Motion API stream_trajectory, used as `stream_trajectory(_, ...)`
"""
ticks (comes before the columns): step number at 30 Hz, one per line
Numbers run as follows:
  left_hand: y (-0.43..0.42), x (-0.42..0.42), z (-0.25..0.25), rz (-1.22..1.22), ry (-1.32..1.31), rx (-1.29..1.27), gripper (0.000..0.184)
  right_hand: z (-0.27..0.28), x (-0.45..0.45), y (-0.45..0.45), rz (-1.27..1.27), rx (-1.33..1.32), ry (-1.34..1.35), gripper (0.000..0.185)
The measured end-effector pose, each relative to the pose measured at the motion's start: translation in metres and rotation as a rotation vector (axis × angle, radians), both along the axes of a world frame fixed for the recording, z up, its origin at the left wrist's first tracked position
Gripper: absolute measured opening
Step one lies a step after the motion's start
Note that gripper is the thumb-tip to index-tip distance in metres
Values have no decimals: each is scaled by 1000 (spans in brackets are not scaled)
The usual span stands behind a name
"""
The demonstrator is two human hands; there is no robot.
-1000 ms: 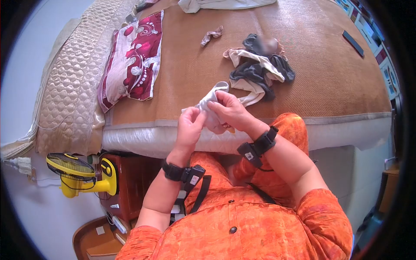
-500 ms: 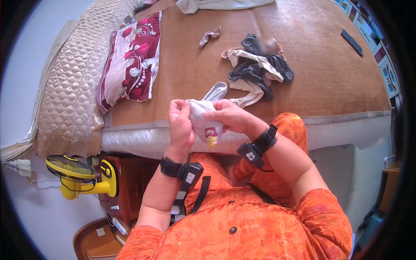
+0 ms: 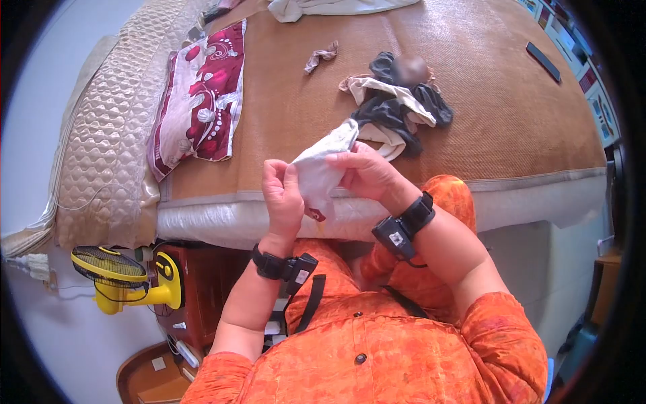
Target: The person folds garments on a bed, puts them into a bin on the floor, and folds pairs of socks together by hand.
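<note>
Between my hands, over the near edge of the bed, a pale grey sock (image 3: 321,168) is stretched out. A small red patch shows near its lower end, and its other end points up toward the far side of the bed. My left hand (image 3: 282,195) pinches the sock's left edge between thumb and fingers. On the opposite edge, my right hand (image 3: 367,172) grips it with the thumb on top; the fingers behind are partly hidden. Just beyond my right hand lies a heap of dark grey and cream clothing (image 3: 397,101). A small crumpled beige cloth (image 3: 321,56) lies farther back.
A brown woven mat (image 3: 282,87) covers the bed. On it are a maroon and white pillow (image 3: 202,101) at left, a dark phone-like object (image 3: 544,62) at far right and a white cloth (image 3: 336,7) at the back. A yellow fan (image 3: 128,279) stands lower left.
The sock has been spread and turned, its far end now pulled in against my right fingers. Its red patch has shifted left and partly folded away. My hands are slightly farther apart.
</note>
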State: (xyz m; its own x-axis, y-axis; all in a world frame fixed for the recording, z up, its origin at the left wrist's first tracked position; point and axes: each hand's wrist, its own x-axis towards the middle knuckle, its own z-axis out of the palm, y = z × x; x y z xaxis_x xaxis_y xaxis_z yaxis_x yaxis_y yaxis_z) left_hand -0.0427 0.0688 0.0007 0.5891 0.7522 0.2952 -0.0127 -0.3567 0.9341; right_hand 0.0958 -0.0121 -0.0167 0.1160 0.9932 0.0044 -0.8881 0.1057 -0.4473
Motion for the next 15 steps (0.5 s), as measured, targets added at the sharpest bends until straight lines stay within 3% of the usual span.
stream_trajectory(6,3,-4,-7,-72,-35,-225,9,-6,-4,3,-58,25,-4,25)
stream_trajectory(8,-3,0,2,-177,24,-539,13,-7,-9,1,-30,-2,-158,24)
stream_trajectory(10,4,-1,2,-228,112,-483,19,-5,-14,1,-36,-39,-235,23)
stream_trajectory(12,7,0,0,-249,93,-391,17,0,-14,-2,-28,-12,-493,22)
stream_trajectory(15,5,2,-4,-167,-88,-466,12,4,-16,-5,-31,-49,-442,22)
